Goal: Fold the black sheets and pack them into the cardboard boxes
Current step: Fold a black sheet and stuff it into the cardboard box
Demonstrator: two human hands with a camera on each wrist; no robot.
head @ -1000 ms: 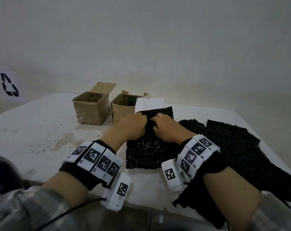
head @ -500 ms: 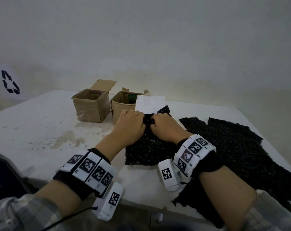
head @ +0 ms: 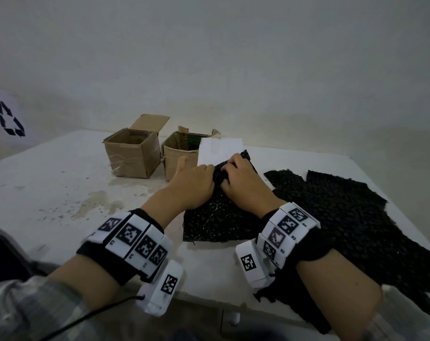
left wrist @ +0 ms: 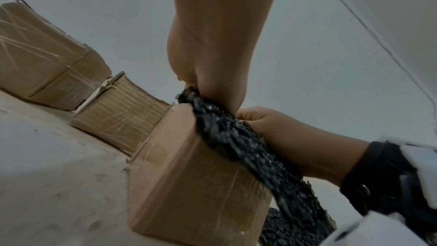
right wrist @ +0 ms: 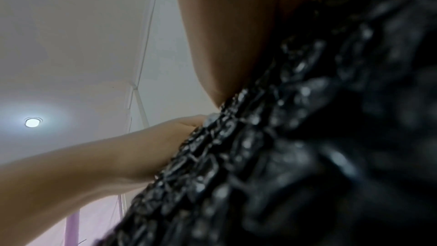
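A black bubbly sheet (head: 216,217) lies in front of me, its far edge raised and bunched. My left hand (head: 199,183) and right hand (head: 241,180) grip that edge side by side, fingers curled into it, left thumb sticking out. In the left wrist view the sheet (left wrist: 238,137) hangs from both hands over the top of a taped cardboard box (left wrist: 189,175). The head view shows only this box's white flap (head: 220,148). In the right wrist view the sheet (right wrist: 283,156) fills the frame below my palm. Two open cardboard boxes (head: 132,156) (head: 177,153) stand just left of it.
More black sheets (head: 344,217) lie spread over the right side of the white table (head: 49,193), hanging over its near edge. The table's left part has stains and crumbs. A wall runs close behind the boxes.
Both hands have pushed the sheet's far edge farther away and up, bunching it against the white-flapped box. My left thumb now sticks out.
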